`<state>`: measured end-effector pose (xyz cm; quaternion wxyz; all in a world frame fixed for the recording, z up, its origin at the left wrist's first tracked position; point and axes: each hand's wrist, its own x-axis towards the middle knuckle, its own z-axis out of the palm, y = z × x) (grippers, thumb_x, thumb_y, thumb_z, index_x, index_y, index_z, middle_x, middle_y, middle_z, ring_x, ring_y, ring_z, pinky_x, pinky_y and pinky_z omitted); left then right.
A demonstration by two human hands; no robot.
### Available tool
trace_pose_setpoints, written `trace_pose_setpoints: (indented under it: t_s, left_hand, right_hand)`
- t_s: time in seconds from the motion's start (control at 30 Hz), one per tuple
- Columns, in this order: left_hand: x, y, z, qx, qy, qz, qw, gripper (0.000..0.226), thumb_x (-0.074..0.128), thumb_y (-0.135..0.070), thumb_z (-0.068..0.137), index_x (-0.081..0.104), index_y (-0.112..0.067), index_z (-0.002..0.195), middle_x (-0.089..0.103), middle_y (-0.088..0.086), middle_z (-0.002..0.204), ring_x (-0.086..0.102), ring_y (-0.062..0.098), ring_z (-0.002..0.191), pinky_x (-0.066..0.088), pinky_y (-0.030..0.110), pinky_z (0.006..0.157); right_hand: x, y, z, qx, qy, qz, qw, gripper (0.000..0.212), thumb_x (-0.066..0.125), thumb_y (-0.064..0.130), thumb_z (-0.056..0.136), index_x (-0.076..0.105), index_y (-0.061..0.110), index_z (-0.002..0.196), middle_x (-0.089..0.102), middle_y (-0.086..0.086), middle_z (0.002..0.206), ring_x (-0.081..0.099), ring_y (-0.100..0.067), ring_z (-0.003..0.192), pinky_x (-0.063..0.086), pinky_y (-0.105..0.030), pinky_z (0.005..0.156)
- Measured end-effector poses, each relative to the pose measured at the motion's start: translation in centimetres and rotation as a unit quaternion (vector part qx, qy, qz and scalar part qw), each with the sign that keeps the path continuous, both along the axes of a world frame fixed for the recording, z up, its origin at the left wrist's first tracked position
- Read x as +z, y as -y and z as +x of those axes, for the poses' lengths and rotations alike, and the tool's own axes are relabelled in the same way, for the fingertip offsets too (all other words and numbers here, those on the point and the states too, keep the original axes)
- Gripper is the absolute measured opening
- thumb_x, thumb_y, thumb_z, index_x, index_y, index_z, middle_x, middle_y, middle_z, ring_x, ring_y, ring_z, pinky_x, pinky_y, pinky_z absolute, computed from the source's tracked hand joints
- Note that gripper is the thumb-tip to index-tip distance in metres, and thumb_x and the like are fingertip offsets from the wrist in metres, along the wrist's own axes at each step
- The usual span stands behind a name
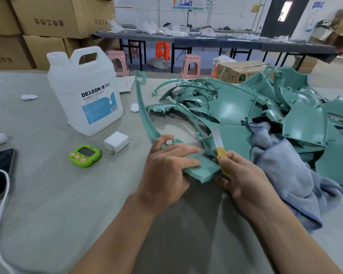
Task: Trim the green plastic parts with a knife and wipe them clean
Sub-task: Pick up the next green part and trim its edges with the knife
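The work looks to be at the trimming stage of one piece. The left hand [166, 167] grips the flat end of a green part [204, 170] just above the tabletop [48, 194], with its fingers [184, 150] curled over the top face. The right hand [242, 175] pinches the yellow handle of the knife [218, 139], whose blade points away along the part's right edge. A large pile [236, 103] of similar green parts lies just beyond and to the right; I cannot tell which are already trimmed. The blue cloth [285, 165] lies loose against the pile, touched by neither hand, so wiping this part, and probably most of the heap, is not yet done.
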<state>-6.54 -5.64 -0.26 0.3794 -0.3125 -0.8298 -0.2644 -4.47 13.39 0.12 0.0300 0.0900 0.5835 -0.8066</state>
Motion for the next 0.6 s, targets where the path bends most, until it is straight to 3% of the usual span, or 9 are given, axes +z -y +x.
trace_pose_setpoints:
  t_s: [0.13, 0.23, 0.33, 0.4, 0.5, 0.6]
  left_hand:
    - [0.7, -0.2, 0.2, 0.057, -0.025, 0.063, 0.996, 0.055, 0.085, -0.011, 0.074, 0.068, -0.015, 0.126, 0.061, 0.002, 0.140, 0.047, 0.023, 0.138, 0.032, 0.049, 0.118]
    - [1.0, -0.2, 0.2, 0.115, 0.023, 0.143, 0.983, 0.091, 0.088, -0.022, 0.072, 0.042, -0.011, 0.150, 0.041, 0.005, 0.156, 0.030, 0.019, 0.149, 0.025, 0.037, 0.123]
    - [0.6, -0.5, 0.0, 0.132, 0.163, 0.242, 0.947, 0.108, 0.091, -0.027, 0.069, 0.026, -0.019, 0.156, 0.034, 0.001, 0.160, 0.030, 0.015, 0.149, 0.027, 0.033, 0.122]
    - [0.0, -1.0, -0.1, 0.155, 0.258, 0.283, 0.911, 0.107, 0.086, -0.041, 0.074, 0.020, -0.027, 0.157, 0.032, -0.002, 0.159, 0.032, 0.013, 0.145, 0.030, 0.032, 0.120]
    - [-1.0, -1.3, -0.5, 0.158, 0.374, 0.296, 0.864, 0.105, 0.076, -0.060, 0.078, 0.013, -0.033, 0.157, 0.031, -0.004, 0.160, 0.037, 0.015, 0.142, 0.035, 0.035, 0.115]
    - [-1.4, -1.1, -1.2, 0.104, 0.466, 0.362, 0.801, 0.110, 0.084, -0.051, 0.074, 0.012, -0.039, 0.156, 0.050, -0.006, 0.141, 0.054, 0.013, 0.119, 0.043, 0.030, 0.099]
  right_hand:
    - [0.4, 0.2, 0.3, 0.037, 0.028, -0.019, 0.999, 0.017, 0.056, 0.003, 0.099, 0.061, 0.010, 0.085, 0.067, -0.011, 0.092, 0.061, -0.021, 0.083, 0.061, -0.030, 0.067]
    - [-0.1, 1.2, 0.8, 0.067, 0.063, -0.045, 0.995, 0.011, 0.057, 0.003, 0.098, 0.063, 0.006, 0.089, 0.068, -0.018, 0.095, 0.065, -0.022, 0.085, 0.063, -0.035, 0.063]
    - [-0.1, 2.2, 1.3, 0.087, 0.088, -0.077, 0.989, 0.026, 0.053, 0.007, 0.101, 0.063, -0.009, 0.119, 0.071, -0.025, 0.111, 0.070, -0.028, 0.097, 0.064, -0.041, 0.070]
    - [0.0, 2.3, 1.4, 0.111, 0.086, -0.091, 0.986, 0.033, 0.052, 0.007, 0.100, 0.060, -0.010, 0.128, 0.071, -0.026, 0.119, 0.071, -0.033, 0.103, 0.064, -0.049, 0.079]
    - [-0.3, 2.0, 1.2, 0.139, 0.096, -0.102, 0.980, 0.040, 0.056, 0.011, 0.091, 0.065, -0.004, 0.127, 0.069, -0.027, 0.123, 0.067, -0.042, 0.116, 0.056, -0.059, 0.096]
    - [-0.3, 1.5, 0.9, 0.115, 0.107, -0.133, 0.979, 0.038, 0.056, 0.013, 0.089, 0.070, -0.001, 0.121, 0.072, -0.025, 0.118, 0.071, -0.040, 0.109, 0.058, -0.053, 0.094]
